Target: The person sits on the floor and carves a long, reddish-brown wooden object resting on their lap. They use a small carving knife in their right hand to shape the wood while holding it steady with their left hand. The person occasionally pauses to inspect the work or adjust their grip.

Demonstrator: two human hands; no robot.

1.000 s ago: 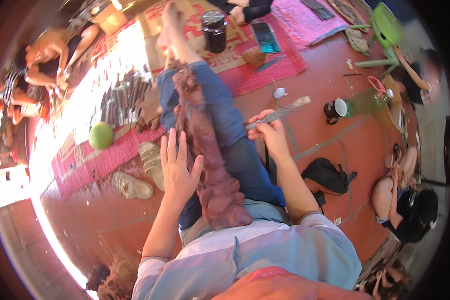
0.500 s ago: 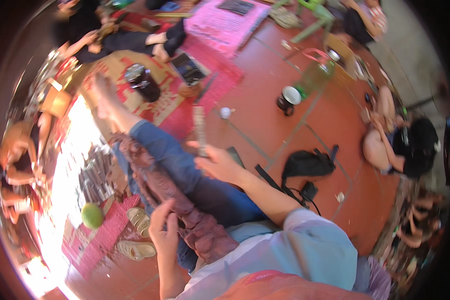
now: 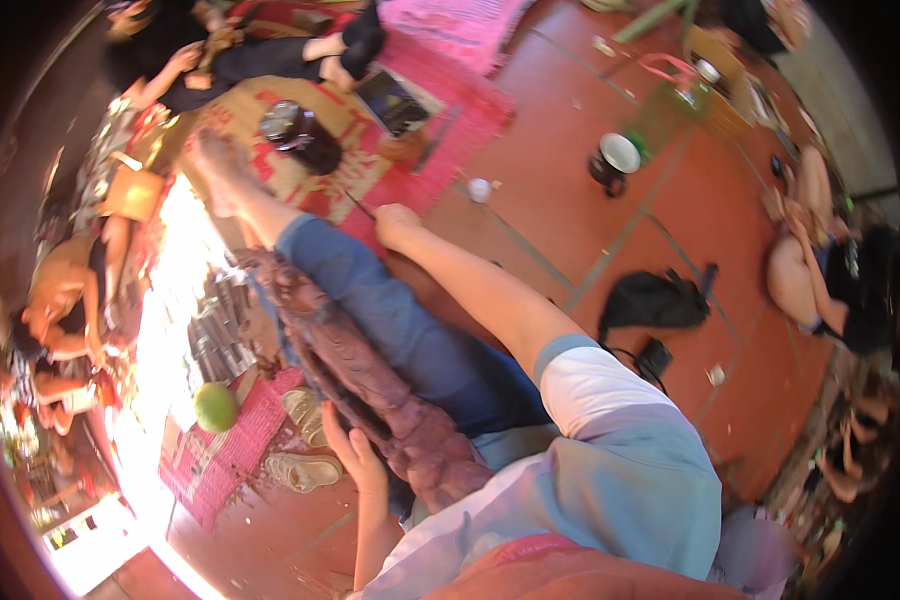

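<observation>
A long reddish-brown wood carving (image 3: 355,370) with knobbly relief lies slantwise across my lap, over my blue trouser legs. My left hand (image 3: 358,452) rests against its left side near the lower end, fingers stretched out and not wrapped round it. Farther out, beyond my knee, my right hand (image 3: 398,228) is closed in a fist above the floor by the red mat. A thin dark rod (image 3: 361,207) sticks out from that fist; its other end is hidden by the fingers, so I cannot tell its exact kind.
A dark lidded jar (image 3: 305,140) stands on the patterned mat, with a tablet-like device (image 3: 395,103) beside it. A white-rimmed cup (image 3: 620,154), a black bag (image 3: 655,300), a green fruit (image 3: 215,407), slippers (image 3: 302,472) and a pile of metal tools (image 3: 225,335) lie around. Other people sit nearby.
My right hand has moved away from beside the carving to farther out near the mat; the pale stick seen in it no longer shows. My left hand has slid slightly down the carving.
</observation>
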